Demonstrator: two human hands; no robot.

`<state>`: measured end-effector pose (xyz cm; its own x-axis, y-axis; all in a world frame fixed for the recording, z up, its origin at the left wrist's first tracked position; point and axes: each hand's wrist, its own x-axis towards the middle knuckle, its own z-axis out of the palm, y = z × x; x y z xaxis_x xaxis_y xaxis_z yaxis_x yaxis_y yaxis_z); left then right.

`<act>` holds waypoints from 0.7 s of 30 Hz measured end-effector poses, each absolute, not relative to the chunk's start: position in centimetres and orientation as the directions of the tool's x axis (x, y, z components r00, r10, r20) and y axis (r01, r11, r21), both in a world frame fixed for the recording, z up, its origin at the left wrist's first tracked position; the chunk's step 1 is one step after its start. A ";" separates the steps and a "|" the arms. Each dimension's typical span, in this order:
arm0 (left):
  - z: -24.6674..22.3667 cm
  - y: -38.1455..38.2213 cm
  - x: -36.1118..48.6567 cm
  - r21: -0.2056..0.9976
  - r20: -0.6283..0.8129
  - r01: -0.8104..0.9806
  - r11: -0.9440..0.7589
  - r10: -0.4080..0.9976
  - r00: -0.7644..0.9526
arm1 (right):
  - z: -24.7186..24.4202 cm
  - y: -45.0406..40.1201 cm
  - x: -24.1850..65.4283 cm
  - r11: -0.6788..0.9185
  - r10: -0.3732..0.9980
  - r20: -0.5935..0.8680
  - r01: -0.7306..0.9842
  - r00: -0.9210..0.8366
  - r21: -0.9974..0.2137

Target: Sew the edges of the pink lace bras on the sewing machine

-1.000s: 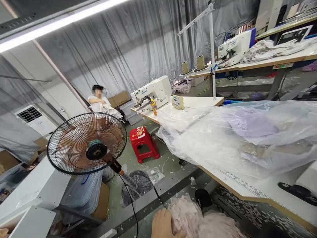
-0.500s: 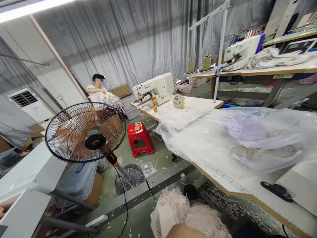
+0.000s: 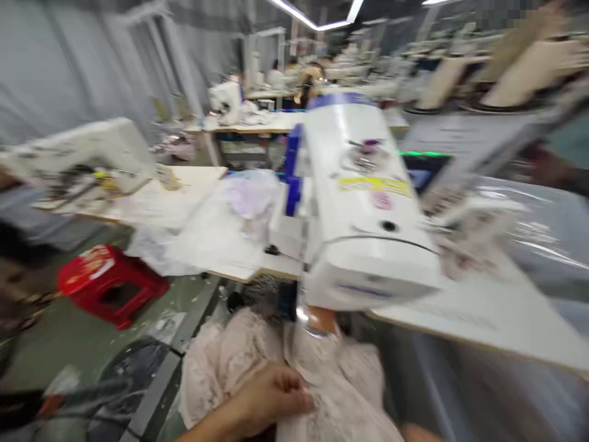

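Observation:
In the head view my left hand [image 3: 269, 399] is closed, with thumb and fingers pinching pale pink lace fabric [image 3: 340, 393] low in front of me. More of that lace bunches up to the left of the hand. At the bottom edge only a sliver of my right hand [image 3: 419, 433] shows, close to the fabric's right side, and its fingers are hidden. Directly above the lace stands a white sewing machine head [image 3: 368, 264] with a yellow strip on top. The fabric's upper part reaches the machine's lower end. Motion blur softens the picture.
A white worktable [image 3: 488, 307] spreads right of the machine. On the left are a red plastic stool [image 3: 105, 282] and another sewing machine [image 3: 92, 150]. A bag with lilac cloth [image 3: 251, 193] lies on the table behind. Thread cones [image 3: 534, 73] stand at upper right.
My view has swung right: the fan and the seated person have left it, and the near sewing machine has come in. My left hand now shows pinching the lace.

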<state>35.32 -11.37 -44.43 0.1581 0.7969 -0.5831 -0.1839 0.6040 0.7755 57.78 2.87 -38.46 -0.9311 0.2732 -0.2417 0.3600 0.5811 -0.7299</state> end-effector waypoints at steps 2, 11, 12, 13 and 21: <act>-42.7 -9.5 35.8 0.912 -0.411 0.072 0.405 0.897 0.164 | -38.3 2.6 59.8 0.488 0.370 -0.314 0.471 -0.874 -0.735; -38.2 -4.3 35.8 0.749 -0.183 0.660 0.060 0.976 0.118 | -41.9 3.5 55.1 0.171 0.598 -0.098 0.246 -0.795 -0.954; -38.0 -3.7 35.1 0.733 -0.213 0.668 0.126 0.976 0.050 | -41.9 3.7 54.5 0.155 0.653 -0.087 0.246 -0.752 -0.957; -37.7 -3.2 34.4 0.730 -0.257 0.653 0.201 0.966 -0.010 | -41.8 4.0 54.0 0.143 0.700 -0.082 0.252 -0.709 -0.957; -37.6 -0.6 31.3 0.706 -0.092 0.674 0.217 0.972 -0.216 | -41.2 7.4 52.1 0.091 0.794 -0.133 0.331 -0.594 -0.939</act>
